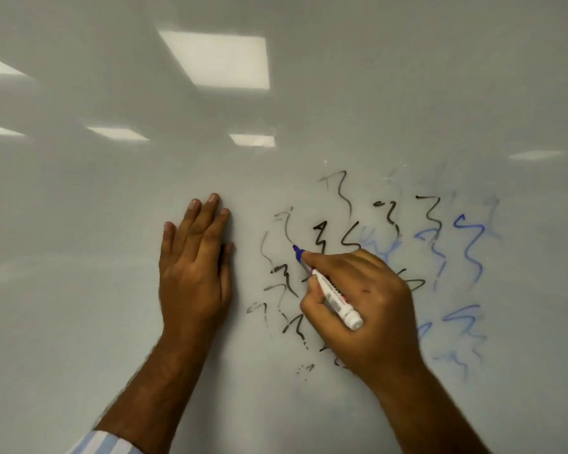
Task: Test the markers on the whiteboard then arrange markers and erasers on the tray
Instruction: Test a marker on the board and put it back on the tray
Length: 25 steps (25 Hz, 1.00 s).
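Right hand (pixel 361 290): blue marker (pixel 330 288) is pinched, tip set against whiteboard (pixel 112 191) up-left, barrel slanting down-right; left hand (pixel 194 263) is laid flat, fingers straight, just beside.

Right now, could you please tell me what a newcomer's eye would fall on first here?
The right hand, right of centre, grips a white marker with a blue tip whose tip is at the glossy whiteboard. Around it spread black squiggles, with blue squiggles further right. The left hand presses flat on the board just left of the marks.
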Each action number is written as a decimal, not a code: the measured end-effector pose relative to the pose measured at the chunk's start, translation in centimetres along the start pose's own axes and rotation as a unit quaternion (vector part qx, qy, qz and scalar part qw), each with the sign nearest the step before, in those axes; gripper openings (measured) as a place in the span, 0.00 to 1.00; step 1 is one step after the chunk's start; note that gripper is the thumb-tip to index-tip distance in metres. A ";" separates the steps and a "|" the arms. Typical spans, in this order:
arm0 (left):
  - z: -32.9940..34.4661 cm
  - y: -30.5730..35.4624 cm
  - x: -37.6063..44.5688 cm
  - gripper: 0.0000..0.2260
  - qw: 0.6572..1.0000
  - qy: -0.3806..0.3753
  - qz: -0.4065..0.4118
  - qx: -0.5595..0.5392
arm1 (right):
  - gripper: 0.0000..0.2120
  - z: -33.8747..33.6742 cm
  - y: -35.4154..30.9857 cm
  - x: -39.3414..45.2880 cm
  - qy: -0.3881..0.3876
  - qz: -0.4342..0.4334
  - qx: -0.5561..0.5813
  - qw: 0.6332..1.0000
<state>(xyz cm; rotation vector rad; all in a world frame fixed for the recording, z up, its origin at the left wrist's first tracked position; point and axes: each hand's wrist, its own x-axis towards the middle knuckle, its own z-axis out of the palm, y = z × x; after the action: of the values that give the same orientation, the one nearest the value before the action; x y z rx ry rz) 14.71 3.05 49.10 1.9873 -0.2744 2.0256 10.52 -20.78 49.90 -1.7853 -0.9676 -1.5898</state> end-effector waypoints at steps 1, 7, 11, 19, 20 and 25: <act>-0.1 -0.3 -0.1 0.22 0.999 0.011 -0.038 -0.020 | 0.13 1.3 -0.7 0.1 0.006 -0.012 0.002 1.000; -2.1 -4.6 0.0 0.20 0.998 -0.015 0.059 0.016 | 0.16 6.5 -3.6 4.0 -0.009 -0.001 -0.012 1.000; -2.6 -5.8 -0.3 0.20 0.997 -0.024 0.065 0.030 | 0.14 6.9 -4.2 4.1 0.020 0.049 -0.011 0.999; -2.6 -6.1 -1.4 0.22 0.998 -0.037 0.042 0.028 | 0.11 6.8 -4.8 -2.6 -0.052 -0.047 -0.040 0.997; -2.6 -6.2 -1.6 0.22 0.998 -0.038 0.042 0.025 | 0.12 7.7 -5.1 -3.0 -0.062 -0.076 -0.032 0.995; -2.7 -6.3 -3.6 0.23 0.999 -0.048 0.019 0.016 | 0.13 10.6 -5.4 -4.7 -0.001 -0.049 -0.070 0.996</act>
<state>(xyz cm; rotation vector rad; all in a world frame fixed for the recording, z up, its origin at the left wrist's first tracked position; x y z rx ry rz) 14.31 9.56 45.00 2.1190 -0.3037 1.9718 12.24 -9.88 43.37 -1.8599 -0.9784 -1.7549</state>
